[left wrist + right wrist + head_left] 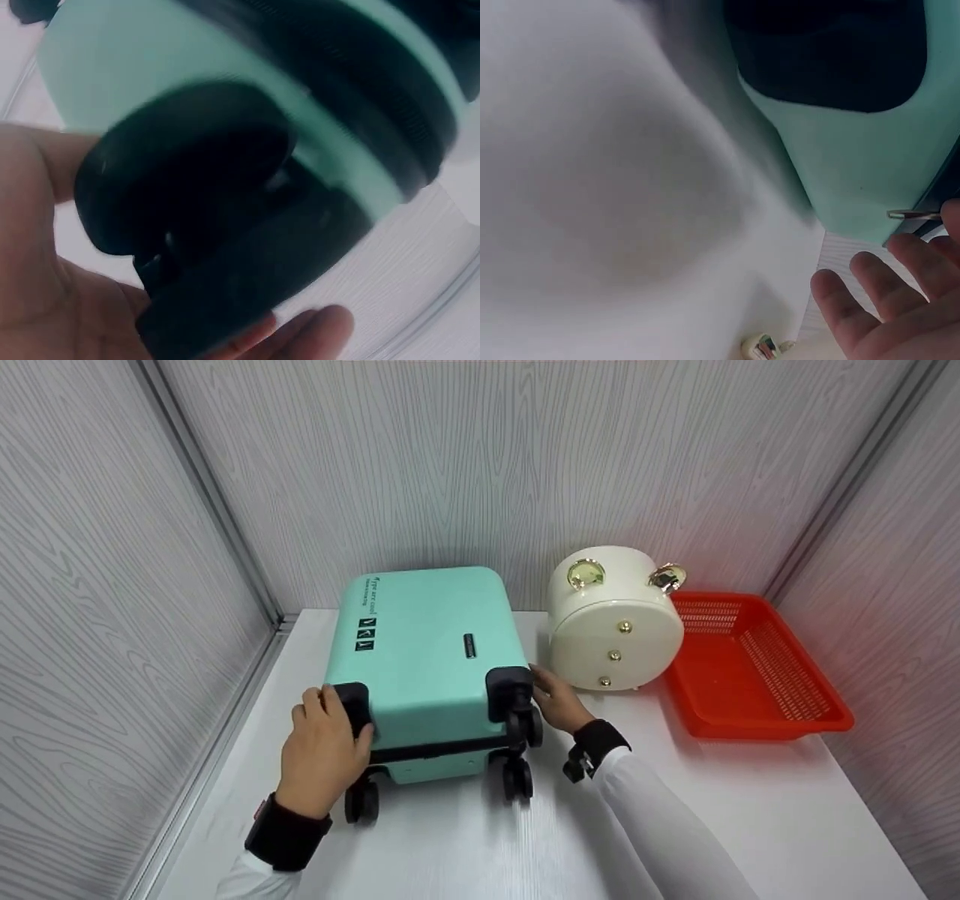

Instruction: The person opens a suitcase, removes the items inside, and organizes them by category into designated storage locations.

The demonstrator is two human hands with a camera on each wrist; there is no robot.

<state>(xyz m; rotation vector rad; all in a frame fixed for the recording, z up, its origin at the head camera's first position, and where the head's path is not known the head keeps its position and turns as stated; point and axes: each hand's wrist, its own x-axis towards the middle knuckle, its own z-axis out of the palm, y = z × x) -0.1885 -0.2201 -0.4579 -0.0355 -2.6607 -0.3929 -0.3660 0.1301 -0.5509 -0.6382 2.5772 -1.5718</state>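
Observation:
A mint-green suitcase [427,652] lies on its back on the white table, its wheeled end toward me. Its near corners have black guards and black caster wheels [517,780]. My left hand [322,754] grips the near left corner; in the left wrist view, thumb and fingers lie around the black wheel housing [240,277]. On the suitcase's right side, my right hand [559,701] has its fingers loosely extended near the black corner guard. The right wrist view has those fingers [885,289] close to a small metal zipper pull [913,215]; contact is unclear.
A round cream case [619,649] with gold ears and gold studs stands right of the suitcase, close to my right hand. Beside it sits a red plastic basket [750,727]. Grey wood-grain panels [450,457] wall the table at the back and both sides.

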